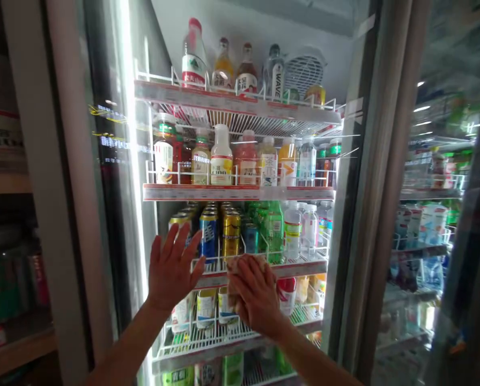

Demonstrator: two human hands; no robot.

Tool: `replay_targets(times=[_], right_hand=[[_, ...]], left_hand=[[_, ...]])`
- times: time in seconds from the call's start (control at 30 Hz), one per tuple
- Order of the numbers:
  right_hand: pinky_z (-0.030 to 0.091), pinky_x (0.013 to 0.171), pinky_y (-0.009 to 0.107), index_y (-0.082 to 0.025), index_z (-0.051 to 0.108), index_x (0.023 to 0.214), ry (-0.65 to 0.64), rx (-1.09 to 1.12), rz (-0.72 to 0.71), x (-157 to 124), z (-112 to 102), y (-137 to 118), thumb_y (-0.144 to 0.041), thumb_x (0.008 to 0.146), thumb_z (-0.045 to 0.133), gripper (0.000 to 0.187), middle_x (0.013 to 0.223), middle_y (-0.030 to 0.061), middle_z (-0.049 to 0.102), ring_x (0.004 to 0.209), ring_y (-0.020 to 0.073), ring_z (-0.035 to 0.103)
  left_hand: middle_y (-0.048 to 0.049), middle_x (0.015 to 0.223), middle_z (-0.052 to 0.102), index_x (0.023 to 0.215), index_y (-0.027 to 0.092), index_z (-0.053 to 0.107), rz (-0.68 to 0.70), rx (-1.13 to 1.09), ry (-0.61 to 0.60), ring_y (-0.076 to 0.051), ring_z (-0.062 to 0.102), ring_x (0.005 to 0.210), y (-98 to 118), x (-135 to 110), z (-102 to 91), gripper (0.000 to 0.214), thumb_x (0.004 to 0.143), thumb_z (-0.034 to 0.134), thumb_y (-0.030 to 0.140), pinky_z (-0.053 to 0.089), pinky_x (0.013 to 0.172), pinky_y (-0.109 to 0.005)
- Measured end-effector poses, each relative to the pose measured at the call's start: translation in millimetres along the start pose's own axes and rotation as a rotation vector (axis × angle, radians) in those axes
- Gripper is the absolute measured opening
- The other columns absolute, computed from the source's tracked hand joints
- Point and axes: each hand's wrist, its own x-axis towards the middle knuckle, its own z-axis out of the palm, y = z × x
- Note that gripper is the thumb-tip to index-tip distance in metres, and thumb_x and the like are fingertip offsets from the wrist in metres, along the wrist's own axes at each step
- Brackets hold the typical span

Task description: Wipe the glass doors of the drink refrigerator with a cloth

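Observation:
My right hand presses a crumpled, pale brownish cloth against what looks like the glass door of a lit drinks cooler. The cloth shows mostly at the left of its fingers. Raised to the left of it, my left hand has its fingers spread and holds nothing. Whether its palm touches the glass I cannot tell. Behind both hands, inside the cooler, stand a blue can, a gold can and a green bottle on a wire shelf.
Higher shelves carry a red-capped bottle and a white bottle. A bright light strip runs down the left side. A metal door frame stands at the right, with more drinks behind glass beyond. Darker shelving is at the left.

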Motion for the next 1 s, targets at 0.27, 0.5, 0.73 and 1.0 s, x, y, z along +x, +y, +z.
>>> replay_targets(times=[0.27,0.5,0.73,1.0], right_hand=[[0.026,0.108,0.057,-0.019,0.027,0.146,0.383,-0.289,0.502,19,-24,109,-0.026,0.090,0.037,0.057,0.152,0.0149,0.023,0.140,0.0314,0.023],[0.022,0.111,0.054,-0.024,0.040,0.138,0.105,-0.118,0.096,38,-10,52,-0.028,0.085,0.042,0.053,0.151,0.0084,0.030,0.140,0.0283,0.026],[0.028,0.107,0.058,-0.015,0.033,0.143,0.404,-0.340,0.542,34,-43,151,-0.027,0.088,0.034,0.055,0.150,0.0163,0.027,0.139,0.0313,0.026],[0.018,0.113,0.052,-0.027,0.043,0.136,0.070,-0.129,0.013,54,-26,80,-0.031,0.084,0.044,0.052,0.150,0.0054,0.032,0.139,0.0267,0.026]], left_hand=[[-0.0049,0.149,0.032,0.144,0.029,0.028,-0.014,-0.016,0.027,-0.023,0.027,0.139,-1,-1,3.2,0.063,0.086,0.052,0.035,0.016,0.116,-0.044],[-0.0023,0.150,0.030,0.143,0.031,0.029,0.017,-0.029,0.040,-0.022,0.027,0.139,-4,0,2.8,0.061,0.087,0.053,0.037,0.015,0.116,-0.042],[-0.0026,0.152,0.025,0.144,0.028,0.026,0.015,-0.001,0.029,-0.022,0.025,0.140,-1,1,2.1,0.064,0.086,0.053,0.033,0.014,0.117,-0.042],[-0.0025,0.151,0.027,0.145,0.030,0.025,-0.005,0.010,-0.017,-0.025,0.028,0.139,-1,-2,-0.4,0.067,0.085,0.055,0.034,0.017,0.116,-0.044]])
